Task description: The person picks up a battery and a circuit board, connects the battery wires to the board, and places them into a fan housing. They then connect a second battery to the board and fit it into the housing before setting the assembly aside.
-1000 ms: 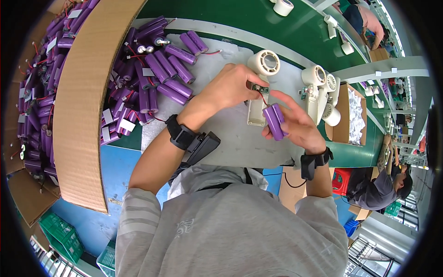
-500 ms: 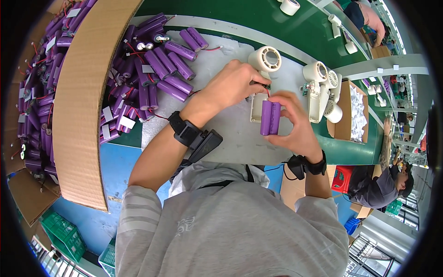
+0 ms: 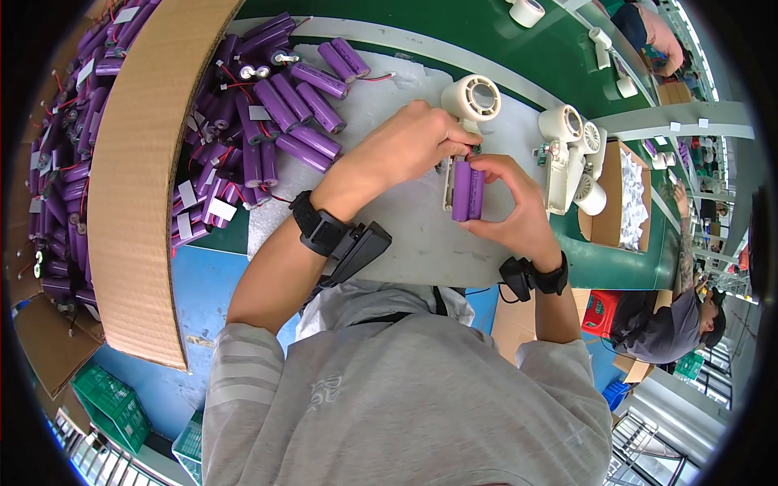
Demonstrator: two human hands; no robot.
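Note:
In my right hand point(image 3: 519, 202), a purple two-cell battery pack point(image 3: 468, 193) stands upright between thumb and fingers. It is over the open handle shell point(image 3: 447, 185) of a cream handheld fan point(image 3: 472, 99), covering much of the shell. My left hand point(image 3: 417, 139) is closed in a pinch just above the pack, beside a small green circuit board point(image 3: 476, 148). A bit of red wire shows near those fingertips; what exactly they grip is hidden.
Purple battery packs point(image 3: 279, 105) with wires lie heaped at the left, beside a cardboard box point(image 3: 138, 211) of more packs. Other cream fan bodies point(image 3: 559, 166) lie to the right, near a carton point(image 3: 604, 194) with white pieces. A co-worker point(image 3: 677, 324) sits far right.
My right hand has brought the battery pack slightly left and up, closer to the shell and my left fingertips. The left hand keeps its pinch near the circuit board.

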